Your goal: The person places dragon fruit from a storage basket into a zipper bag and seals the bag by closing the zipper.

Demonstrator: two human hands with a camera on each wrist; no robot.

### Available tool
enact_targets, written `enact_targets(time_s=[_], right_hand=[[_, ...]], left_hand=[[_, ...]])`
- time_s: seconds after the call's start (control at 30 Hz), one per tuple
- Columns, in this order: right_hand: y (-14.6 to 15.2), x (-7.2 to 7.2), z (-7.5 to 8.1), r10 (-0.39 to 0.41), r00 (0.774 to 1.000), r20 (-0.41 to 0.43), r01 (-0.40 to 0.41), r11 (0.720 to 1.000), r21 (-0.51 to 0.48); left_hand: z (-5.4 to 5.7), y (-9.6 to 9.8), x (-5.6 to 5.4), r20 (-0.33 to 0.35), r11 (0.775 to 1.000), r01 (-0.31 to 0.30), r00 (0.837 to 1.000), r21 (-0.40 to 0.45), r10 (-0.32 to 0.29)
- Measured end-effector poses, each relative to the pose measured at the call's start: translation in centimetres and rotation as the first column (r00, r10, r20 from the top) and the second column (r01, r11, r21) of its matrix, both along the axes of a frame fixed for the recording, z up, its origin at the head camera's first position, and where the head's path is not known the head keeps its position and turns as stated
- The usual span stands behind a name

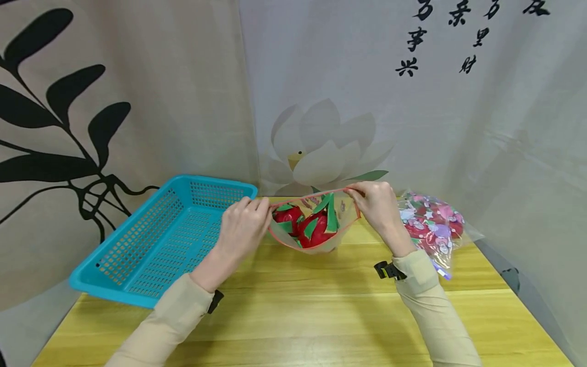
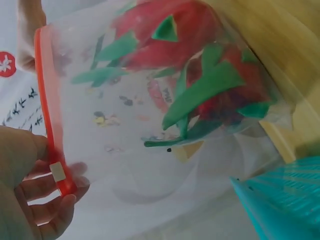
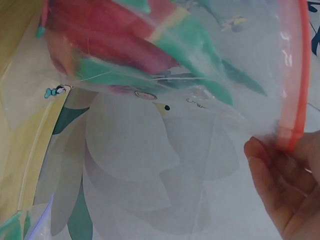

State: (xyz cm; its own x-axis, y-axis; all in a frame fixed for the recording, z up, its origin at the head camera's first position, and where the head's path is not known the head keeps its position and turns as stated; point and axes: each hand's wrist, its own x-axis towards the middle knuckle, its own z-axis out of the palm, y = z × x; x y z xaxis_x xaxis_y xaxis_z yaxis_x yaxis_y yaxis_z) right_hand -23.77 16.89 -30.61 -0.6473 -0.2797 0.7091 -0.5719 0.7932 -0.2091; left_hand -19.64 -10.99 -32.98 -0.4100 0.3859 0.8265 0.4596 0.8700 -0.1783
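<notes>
A clear zip bag [image 1: 324,250] with an orange-red zip strip hangs between both hands above the table, its mouth spread. Inside lie several red, green-leaved pieces [image 1: 316,229] that look like toy dragon fruits. My left hand [image 1: 245,224] pinches the bag's left top corner; the left wrist view shows its fingers around the strip's end beside a pale slider [image 2: 58,171]. At the opposite corner, my right hand [image 1: 377,204] grips the strip between thumb and fingers, as the right wrist view also shows. Small printed cartoon figures mark the film.
A blue plastic basket [image 1: 160,300] stands on the left of the wooden table [image 1: 293,316], near the left forearm. On the right, beyond the right wrist, lies another filled clear bag [image 1: 433,224] with a purple zip strip. A printed curtain [image 1: 321,76] hangs behind the table.
</notes>
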Motion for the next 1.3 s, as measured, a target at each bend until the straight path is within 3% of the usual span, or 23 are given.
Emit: enact_targets(time_s=[0.13, 0.33, 0.47, 0.57, 0.67, 0.7, 0.83, 1.07, 1.17, 1.3], right_hand=[[0.1, 0.4, -0.5, -0.03, 0.999, 0.032, 0.029, 0.999, 0.039], [0.7, 1.5, -2.0, -0.053, 0.975, 0.216, 0.022, 0.989, 0.143], [1.4, 2.5, -2.1, -0.025, 0.932, 0.362, -0.045, 0.982, 0.181], [1.8, 2.9, -1.8, 0.012, 0.879, 0.477, -0.112, 0.977, 0.18], [2.1, 2.9, -1.3, -0.001, 0.845, 0.535, -0.115, 0.977, 0.182], [2.2, 2.7, -1.1, -0.017, 0.845, 0.535, -0.098, 0.978, 0.185], [2.3, 1.8, -0.3, -0.114, 0.886, 0.449, 0.023, 0.979, 0.203], [1.8, 0.3, 0.9, -0.195, 0.973, 0.123, 0.18, 0.976, 0.118], [1.7, 0.0, 1.1, -0.203, 0.979, -0.006, 0.203, 0.978, 0.055], [1.9, 0.1, 1.4, -0.181, 0.984, -0.009, 0.181, 0.983, 0.013]], left_hand=[[-0.2, 0.0, 0.0, 0.002, 1.0, 0.008, 1.0, -0.002, -0.008], [-0.8, -0.1, 0.0, 0.006, 1.0, -0.012, 1.0, -0.014, 0.012], [-0.7, -0.3, 0.1, 0.025, 1.0, -0.012, 1.0, -0.01, 0.013], [-0.6, -0.4, 0.2, 0.036, 1.0, -0.018, 0.999, -0.005, 0.018], [-0.5, -0.5, 0.1, 0.047, 1.0, -0.026, 0.999, 0.0, 0.026], [-0.4, -0.5, 0.1, 0.05, 1.0, -0.029, 0.998, 0.002, 0.028], [0.3, -0.3, -0.4, 0.059, 0.999, -0.051, 0.997, -0.001, 0.051], [1.7, -0.4, -1.5, 0.099, 0.993, -0.105, 0.99, 0.057, 0.099], [2.1, -0.4, -1.7, 0.121, 0.99, -0.106, 0.988, 0.089, 0.095], [2.3, -0.5, -1.6, 0.129, 0.992, -0.081, 0.989, 0.099, 0.068]])
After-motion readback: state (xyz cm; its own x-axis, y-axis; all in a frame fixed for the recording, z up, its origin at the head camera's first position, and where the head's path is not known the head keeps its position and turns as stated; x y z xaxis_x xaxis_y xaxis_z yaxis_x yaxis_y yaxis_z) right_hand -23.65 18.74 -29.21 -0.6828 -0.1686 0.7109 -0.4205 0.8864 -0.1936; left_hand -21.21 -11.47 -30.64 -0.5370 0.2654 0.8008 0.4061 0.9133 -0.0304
